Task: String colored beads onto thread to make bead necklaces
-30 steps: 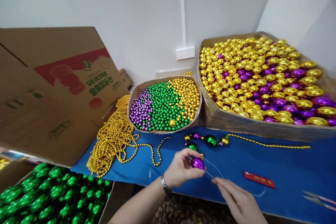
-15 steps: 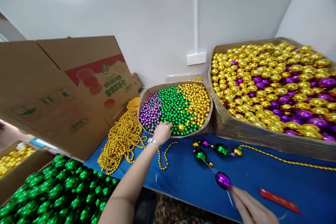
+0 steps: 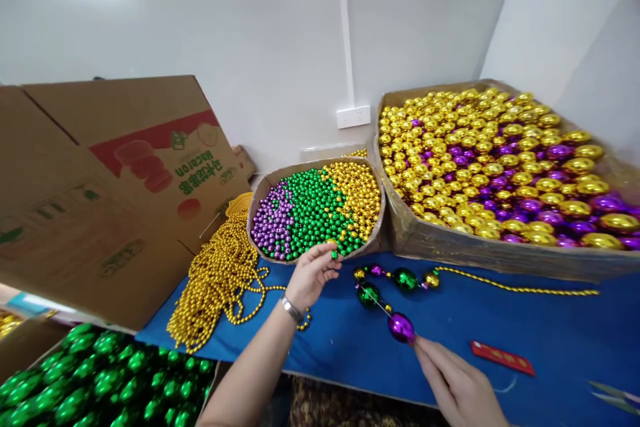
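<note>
My left hand (image 3: 311,275), a metal-banded watch (image 3: 291,307) on its wrist, is closed in a pinch on a small green bead (image 3: 335,255). It hovers at the front rim of a cardboard box (image 3: 256,255) of small purple, green and gold beads. Lower right, my right hand (image 3: 453,373) has its fingers pressed together at the near end of a large shiny purple bead (image 3: 401,327). A thin string runs from that bead to a large green bead (image 3: 369,295). More threaded beads curve away to a twisted gold strand (image 3: 520,287) on the blue table.
A large carton (image 3: 450,240) of gold and purple beads stands right. Gold bead strands (image 3: 215,287) lie in a heap left, beside a tilted Macaron carton (image 3: 120,213). Big green beads (image 3: 105,380) fill the lower left. A red strip (image 3: 503,357) and scissors (image 3: 617,395) lie right.
My left hand has come out of the bead box toward me with a green bead between its fingers. My right hand still holds the purple bead. The view has swung rightward.
</note>
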The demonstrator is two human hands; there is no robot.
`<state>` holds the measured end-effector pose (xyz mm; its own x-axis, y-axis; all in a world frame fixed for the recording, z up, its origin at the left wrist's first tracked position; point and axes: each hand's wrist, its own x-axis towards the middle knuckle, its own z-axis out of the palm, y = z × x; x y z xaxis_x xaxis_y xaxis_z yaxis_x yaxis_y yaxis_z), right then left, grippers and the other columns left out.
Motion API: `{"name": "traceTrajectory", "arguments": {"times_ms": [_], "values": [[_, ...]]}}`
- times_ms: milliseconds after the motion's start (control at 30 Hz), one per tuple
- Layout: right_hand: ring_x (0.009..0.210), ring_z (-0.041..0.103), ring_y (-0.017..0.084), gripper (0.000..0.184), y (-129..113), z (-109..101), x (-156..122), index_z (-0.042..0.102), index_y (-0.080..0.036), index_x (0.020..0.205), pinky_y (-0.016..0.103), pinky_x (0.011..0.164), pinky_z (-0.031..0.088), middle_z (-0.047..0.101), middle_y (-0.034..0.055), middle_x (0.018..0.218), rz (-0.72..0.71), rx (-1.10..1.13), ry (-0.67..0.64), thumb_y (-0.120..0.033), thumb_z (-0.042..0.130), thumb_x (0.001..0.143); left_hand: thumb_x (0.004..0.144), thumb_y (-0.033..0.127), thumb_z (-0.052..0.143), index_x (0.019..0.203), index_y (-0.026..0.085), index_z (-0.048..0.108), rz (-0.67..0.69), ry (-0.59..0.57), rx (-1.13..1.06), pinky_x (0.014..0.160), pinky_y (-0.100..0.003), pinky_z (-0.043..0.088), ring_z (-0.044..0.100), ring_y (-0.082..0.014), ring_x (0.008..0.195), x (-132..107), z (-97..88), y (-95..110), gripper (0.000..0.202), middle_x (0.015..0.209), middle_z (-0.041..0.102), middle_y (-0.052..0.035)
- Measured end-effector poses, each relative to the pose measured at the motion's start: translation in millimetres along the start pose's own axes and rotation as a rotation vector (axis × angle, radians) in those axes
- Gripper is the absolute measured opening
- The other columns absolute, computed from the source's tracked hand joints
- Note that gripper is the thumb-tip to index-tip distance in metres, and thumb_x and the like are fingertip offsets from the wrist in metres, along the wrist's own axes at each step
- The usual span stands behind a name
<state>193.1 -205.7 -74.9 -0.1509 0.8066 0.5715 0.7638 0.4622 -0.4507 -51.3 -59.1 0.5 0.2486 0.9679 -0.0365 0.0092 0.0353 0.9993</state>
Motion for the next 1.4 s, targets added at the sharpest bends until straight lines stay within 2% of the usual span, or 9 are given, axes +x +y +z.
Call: {"name": "traceTrajectory", "arguments": {"times_ms": [67, 167, 600, 933, 1067, 1167, 1200, 1333, 1400], "values": [[0.081, 0.070, 0.019, 0.029, -4.1, -1.9, 3.6, 0.067, -0.019, 0.101, 0.025, 0.067, 0.058, 0.073, 0.0051, 0.092, 0.004, 0.010, 0.021, -0.026, 0.040, 0.092, 0.082, 0.030, 0.059, 0.104, 0.014, 0.059, -0.106, -0.058, -0.340, 0.065, -0.026, 0.048, 0.063, -0.0147, 0.076, -13.8, 13.6, -2.8, 0.027, 0.092, 0.066, -0.0096], [0.079, 0.070, 0.019, 0.029, -7.9, -4.3, 6.9, 0.067, -0.019, 0.100, 0.026, 0.067, 0.057, 0.073, 0.0048, 0.090, -0.001, -0.002, 0.033, -0.025, 0.040, 0.092, 0.078, 0.026, 0.065, 0.097, 0.013, 0.064, -0.174, -0.088, -0.508, 0.062, -0.024, 0.048, 0.062, -0.0138, 0.072, -26.9, 27.8, -4.0, 0.023, 0.086, 0.068, -0.0092], [0.075, 0.070, 0.018, 0.031, -1.4, -1.7, 1.3, 0.068, -0.019, 0.098, 0.026, 0.063, 0.056, 0.073, 0.0048, 0.086, -0.029, -0.115, 0.044, -0.023, 0.039, 0.091, 0.072, 0.029, 0.072, 0.094, 0.012, 0.071, -0.089, -0.134, -0.302, 0.060, -0.023, 0.048, 0.060, -0.0144, 0.074, -38.1, 40.2, 4.4, 0.028, 0.083, 0.068, -0.0088], [0.075, 0.070, 0.018, 0.031, 0.4, -2.6, -1.6, 0.068, -0.018, 0.097, 0.025, 0.063, 0.054, 0.073, 0.0045, 0.084, -0.075, -0.192, 0.070, -0.023, 0.038, 0.092, 0.075, 0.032, 0.068, 0.097, 0.013, 0.070, -0.131, -0.161, -0.366, 0.060, -0.024, 0.048, 0.059, -0.0152, 0.074, -33.9, 42.6, 6.0, 0.029, 0.083, 0.066, -0.0092], [0.071, 0.069, 0.019, 0.033, -0.9, -1.3, -0.8, 0.069, -0.018, 0.095, 0.027, 0.061, 0.054, 0.073, 0.0044, 0.080, -0.081, -0.251, 0.080, -0.022, 0.036, 0.093, 0.078, 0.035, 0.064, 0.099, 0.015, 0.070, 0.010, -0.191, -0.092, 0.062, -0.025, 0.048, 0.058, -0.0144, 0.072, -39.5, 43.4, 6.7, 0.029, 0.087, 0.065, -0.0084], [0.072, 0.070, 0.019, 0.034, -1.6, -0.7, 0.0, 0.069, -0.018, 0.096, 0.027, 0.063, 0.055, 0.073, 0.0051, 0.082, -0.061, -0.212, 0.086, -0.023, 0.035, 0.093, 0.083, 0.037, 0.057, 0.114, 0.019, 0.063, 0.154, -0.236, 0.178, 0.067, -0.026, 0.049, 0.058, -0.0147, 0.075, -34.3, 38.1, 9.2, 0.036, 0.095, 0.064, -0.0080], [0.074, 0.070, 0.019, 0.034, -1.2, -0.7, 0.1, 0.069, -0.018, 0.097, 0.026, 0.065, 0.056, 0.073, 0.0054, 0.085, -0.045, -0.184, 0.087, -0.024, 0.035, 0.093, 0.085, 0.037, 0.055, 0.119, 0.020, 0.059, 0.215, -0.197, 0.279, 0.070, -0.028, 0.049, 0.058, -0.0162, 0.080, -28.3, 34.0, 9.7, 0.038, 0.098, 0.064, -0.0083], [0.077, 0.070, 0.019, 0.034, 1.8, -0.2, -0.7, 0.069, -0.019, 0.097, 0.025, 0.065, 0.057, 0.073, 0.0054, 0.088, -0.002, -0.124, 0.082, -0.028, 0.036, 0.093, 0.083, 0.033, 0.055, 0.120, 0.021, 0.057, 0.448, 0.133, 0.836, 0.088, -0.040, 0.043, 0.051, -0.0249, 0.102, 13.6, 8.8, 5.6, 0.039, 0.110, 0.059, -0.0116], [0.079, 0.070, 0.019, 0.035, 3.0, 0.8, -1.1, 0.069, -0.020, 0.097, 0.025, 0.065, 0.057, 0.073, 0.0054, 0.089, 0.004, -0.131, 0.071, -0.029, 0.036, 0.093, 0.080, 0.029, 0.059, 0.114, 0.020, 0.062, 0.439, 0.157, 0.985, 0.091, -0.044, 0.040, 0.050, -0.0275, 0.102, 34.3, -2.8, 0.8, 0.035, 0.106, 0.060, -0.0129]]}}
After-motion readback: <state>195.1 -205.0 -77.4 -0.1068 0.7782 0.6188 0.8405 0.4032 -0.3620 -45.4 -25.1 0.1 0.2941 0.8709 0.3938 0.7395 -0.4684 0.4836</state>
